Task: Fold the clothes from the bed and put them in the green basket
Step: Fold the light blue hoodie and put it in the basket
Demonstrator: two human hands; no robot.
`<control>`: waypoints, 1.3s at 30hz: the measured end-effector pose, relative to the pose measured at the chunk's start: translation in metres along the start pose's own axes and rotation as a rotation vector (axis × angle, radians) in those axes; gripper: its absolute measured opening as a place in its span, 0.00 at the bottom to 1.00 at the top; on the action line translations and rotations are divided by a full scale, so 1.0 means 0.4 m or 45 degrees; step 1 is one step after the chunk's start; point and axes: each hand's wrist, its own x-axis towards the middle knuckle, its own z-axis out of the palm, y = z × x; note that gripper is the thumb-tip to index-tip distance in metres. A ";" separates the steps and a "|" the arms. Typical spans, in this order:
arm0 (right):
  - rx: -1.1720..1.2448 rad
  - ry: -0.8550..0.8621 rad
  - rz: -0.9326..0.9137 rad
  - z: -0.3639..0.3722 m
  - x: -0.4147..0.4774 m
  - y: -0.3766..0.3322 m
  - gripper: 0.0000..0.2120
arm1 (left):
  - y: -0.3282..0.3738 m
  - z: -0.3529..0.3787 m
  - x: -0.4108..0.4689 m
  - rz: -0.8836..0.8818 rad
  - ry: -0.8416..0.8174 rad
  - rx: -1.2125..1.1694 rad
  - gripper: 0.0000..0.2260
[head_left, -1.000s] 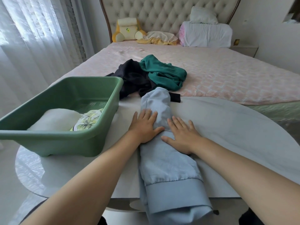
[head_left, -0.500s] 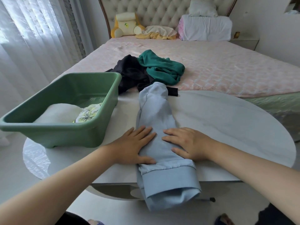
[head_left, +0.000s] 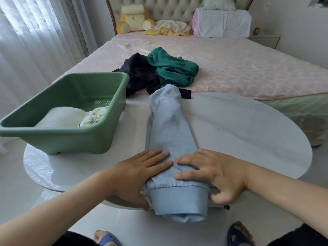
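A light blue garment (head_left: 168,128) lies folded into a long narrow strip on the round white table (head_left: 239,130), its cuffed hem hanging over the near edge. My left hand (head_left: 140,171) grips the strip's left side near the hem, thumb under the edge. My right hand (head_left: 213,173) grips the right side, fingers on top and thumb below. The green basket (head_left: 74,141) stands on the table's left part and holds a white item and a floral one. A black garment (head_left: 140,73) and a teal garment (head_left: 174,68) lie crumpled on the bed.
The pink quilted bed (head_left: 239,68) stretches beyond the table, with pillows (head_left: 223,23) and a yellow cushion (head_left: 133,18) at the headboard. White curtains (head_left: 32,41) hang at the left. My feet in blue slippers (head_left: 239,235) show below the table edge.
Both hands slid along the blue garment toward me, from its middle to the hem, and now clasp its sides at the table's near edge. The view tilted down.
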 end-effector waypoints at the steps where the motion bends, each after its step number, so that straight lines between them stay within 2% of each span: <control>1: -0.018 0.032 -0.016 0.013 0.003 -0.006 0.43 | -0.002 0.004 -0.001 0.010 0.016 0.052 0.57; 3: -0.028 0.206 -0.052 0.041 0.014 -0.016 0.33 | -0.001 0.011 0.004 0.004 0.071 0.099 0.57; 5: 0.116 0.441 -0.033 0.053 0.022 -0.015 0.21 | 0.011 -0.001 0.015 0.061 0.197 0.049 0.53; 7: 0.358 0.583 0.078 0.046 0.025 -0.005 0.15 | 0.026 -0.026 0.021 0.123 0.363 -0.116 0.45; 9: 0.652 0.700 0.300 0.024 0.033 0.008 0.13 | 0.025 -0.047 0.025 0.071 0.477 -0.461 0.34; 11: 0.966 0.822 0.619 -0.006 0.054 0.024 0.16 | 0.018 -0.062 0.038 -0.113 0.619 -0.916 0.23; 13: 1.192 0.906 0.885 -0.025 0.087 0.055 0.12 | 0.009 -0.079 0.074 -0.390 0.850 -1.267 0.14; 15: 1.135 0.960 1.059 -0.034 0.123 0.095 0.07 | -0.014 -0.096 0.123 -0.730 0.946 -1.388 0.08; 17: 1.009 0.946 1.211 -0.046 0.152 0.132 0.11 | -0.049 -0.114 0.164 -1.012 0.843 -1.263 0.15; 18: 0.955 0.878 1.266 -0.050 0.164 0.146 0.16 | -0.072 -0.118 0.179 -1.110 0.748 -1.122 0.19; 20: 0.700 0.583 1.353 -0.048 0.184 0.168 0.29 | -0.112 -0.115 0.201 -1.201 0.548 -0.702 0.19; 21: 0.535 0.435 1.376 -0.041 0.194 0.176 0.31 | -0.126 -0.110 0.209 -1.199 0.495 -0.505 0.16; 22: 0.398 0.350 1.381 -0.035 0.203 0.183 0.31 | -0.136 -0.105 0.216 -1.162 0.503 -0.378 0.11; 24: 0.170 0.338 1.342 -0.030 0.219 0.187 0.29 | -0.142 -0.103 0.228 -0.964 0.705 -0.260 0.08; 26: -0.104 0.501 1.144 -0.019 0.228 0.193 0.24 | -0.137 -0.113 0.239 -0.562 0.940 -0.142 0.10; 27: -0.183 0.628 0.999 -0.012 0.230 0.200 0.19 | -0.133 -0.115 0.245 -0.363 0.975 -0.070 0.11; 28: -0.199 0.759 0.865 -0.007 0.230 0.203 0.13 | -0.126 -0.113 0.249 -0.231 0.932 -0.019 0.13; 29: -0.180 0.842 0.764 -0.002 0.228 0.204 0.09 | -0.123 -0.100 0.253 -0.193 0.811 0.003 0.16; 32: 0.077 0.803 0.661 0.011 0.213 0.193 0.15 | -0.137 -0.041 0.239 -0.394 0.346 -0.046 0.32; 33: 0.159 0.734 0.671 0.016 0.207 0.191 0.19 | -0.148 -0.028 0.233 -0.439 0.272 -0.114 0.34; 35: 0.269 0.548 0.727 0.029 0.191 0.193 0.24 | -0.165 -0.024 0.226 -0.470 0.303 -0.203 0.35; 37: 0.302 0.407 0.751 0.035 0.174 0.196 0.27 | -0.176 -0.035 0.221 -0.486 0.395 -0.162 0.33; 39: 0.224 0.425 0.680 0.031 0.158 0.199 0.33 | -0.183 -0.039 0.209 -0.508 0.427 -0.099 0.32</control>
